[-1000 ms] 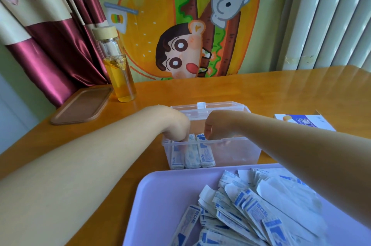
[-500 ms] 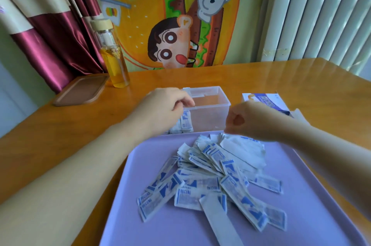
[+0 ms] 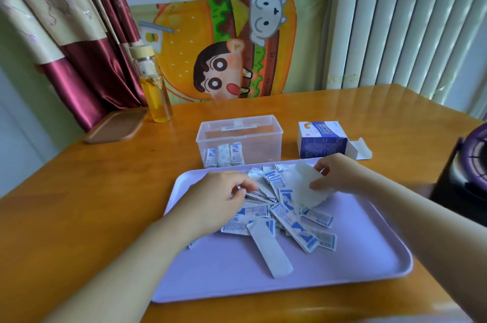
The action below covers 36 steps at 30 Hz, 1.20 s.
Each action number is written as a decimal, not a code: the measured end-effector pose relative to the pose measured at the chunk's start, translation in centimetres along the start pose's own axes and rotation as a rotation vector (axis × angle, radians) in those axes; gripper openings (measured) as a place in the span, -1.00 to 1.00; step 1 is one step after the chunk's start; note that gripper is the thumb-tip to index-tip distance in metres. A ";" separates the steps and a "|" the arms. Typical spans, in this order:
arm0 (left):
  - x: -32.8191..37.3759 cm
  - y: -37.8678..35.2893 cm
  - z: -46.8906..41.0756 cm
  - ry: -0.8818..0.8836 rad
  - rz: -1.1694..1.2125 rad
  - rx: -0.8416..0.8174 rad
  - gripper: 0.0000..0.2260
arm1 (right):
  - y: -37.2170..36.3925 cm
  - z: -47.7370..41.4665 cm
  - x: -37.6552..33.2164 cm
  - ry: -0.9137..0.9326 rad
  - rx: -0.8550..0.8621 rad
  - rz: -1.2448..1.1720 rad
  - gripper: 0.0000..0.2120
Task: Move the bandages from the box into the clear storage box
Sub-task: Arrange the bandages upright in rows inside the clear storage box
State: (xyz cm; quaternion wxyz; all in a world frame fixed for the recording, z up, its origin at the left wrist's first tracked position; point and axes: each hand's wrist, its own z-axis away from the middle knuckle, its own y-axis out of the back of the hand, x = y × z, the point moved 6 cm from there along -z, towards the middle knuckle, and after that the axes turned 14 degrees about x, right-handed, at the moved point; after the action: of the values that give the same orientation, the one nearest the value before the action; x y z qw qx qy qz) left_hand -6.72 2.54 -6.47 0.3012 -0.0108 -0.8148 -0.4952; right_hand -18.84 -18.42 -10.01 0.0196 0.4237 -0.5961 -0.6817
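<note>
A heap of wrapped bandages (image 3: 287, 213) lies on a lilac tray (image 3: 342, 264). Behind the tray stands the clear storage box (image 3: 263, 143), open, with three bandages (image 3: 224, 155) upright in its left end. The blue and white bandage box (image 3: 321, 139) sits to its right, flap open. My left hand (image 3: 218, 201) rests on the left side of the heap, fingers curled onto the bandages. My right hand (image 3: 334, 173) pinches a wide white bandage wrapper (image 3: 307, 187) at the heap's far right.
A glass bottle of yellow liquid (image 3: 155, 90) and a brown lid or tray (image 3: 116, 126) stand at the back left of the wooden table. A dark purple round object (image 3: 469, 172) sits at the right edge. Curtains and a cartoon cloth hang behind.
Both hands have come back from the clear storage box to the heap on the tray. The right hand has taken hold of a wide white wrapper; the view has pulled back.
</note>
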 end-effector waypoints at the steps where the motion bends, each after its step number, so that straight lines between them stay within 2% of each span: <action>1: 0.0 0.0 0.2 0.007 0.012 0.002 -0.74 | 0.4 0.2 0.3 -0.013 0.027 -0.034 -0.83; 5: 0.9 0.2 1.0 0.037 0.080 0.024 -0.72 | 2.8 1.1 0.5 -0.002 0.211 -0.121 -0.86; 8: 1.8 0.0 1.3 0.100 0.183 0.048 -0.72 | 4.2 3.0 -1.7 0.154 0.323 -0.211 -0.89; 10: 2.3 -0.7 1.5 0.245 0.399 0.041 -0.80 | 4.4 5.2 -3.7 0.295 0.335 -0.272 -0.80; 11: 2.3 -1.2 1.7 0.379 0.557 0.013 -0.81 | 4.3 6.3 -4.7 0.375 0.335 -0.285 -0.74; 13: 2.8 -2.8 2.4 0.653 0.906 -0.103 -0.68 | 3.9 8.2 -6.1 0.546 0.359 -0.280 -0.68; 14: 3.1 -3.4 2.9 0.730 1.020 -0.151 -0.63 | 3.6 9.0 -6.6 0.619 0.377 -0.276 -0.71; 16: 3.5 -4.0 3.4 0.745 1.109 -0.184 -0.65 | 3.2 10.2 -7.3 0.727 0.399 -0.273 -0.82; 19: 3.7 -4.2 4.0 0.722 1.199 -0.116 -0.84 | 2.5 10.9 -7.3 0.806 0.396 -0.225 -0.82; 22: 2.9 -3.6 4.7 0.751 1.255 -0.007 -0.92 | 2.5 8.8 -5.1 0.617 0.393 -0.243 -0.68; 25: 2.0 -3.1 5.2 0.786 1.287 0.058 -0.94 | 1.6 5.6 -1.9 0.315 0.305 -0.061 -0.53; 28: 1.3 -2.8 5.4 0.876 1.404 0.109 -0.89 | -0.2 3.8 0.0 0.126 0.178 -0.032 -0.53; 32: 0.8 -2.4 5.6 0.976 1.626 0.125 -0.86 | -1.4 3.0 0.8 0.052 0.115 -0.069 -0.58; 36: 0.6 -2.4 5.4 0.980 1.696 0.113 -0.80 | -0.3 2.6 1.2 0.034 0.197 -0.134 -0.67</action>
State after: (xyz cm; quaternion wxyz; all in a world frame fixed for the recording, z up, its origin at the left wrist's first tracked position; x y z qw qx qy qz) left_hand -10.56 5.51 -9.83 0.8619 -0.3715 -0.3442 -0.0244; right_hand -21.05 -16.88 -11.11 -0.0576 0.4741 -0.6303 -0.6121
